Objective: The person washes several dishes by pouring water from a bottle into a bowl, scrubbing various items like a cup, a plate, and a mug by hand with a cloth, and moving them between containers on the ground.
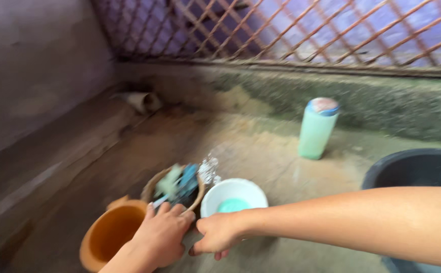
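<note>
Both hands are low on the wet concrete floor (281,151). The left hand (162,235) rests open-fingered on the brown basket (152,188), just ahead of it. The right hand (219,233) curls, apparently empty, touching the white bowl (240,193), directly beyond its knuckles.

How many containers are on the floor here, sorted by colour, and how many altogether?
Orange: 1, the orange pot by the left hand
Brown: 1, the brown basket of scrubbers
White: 1, the white bowl at the right hand
Pale green: 1, the green bottle
Black: 1, the black tub
Total: 5
</note>
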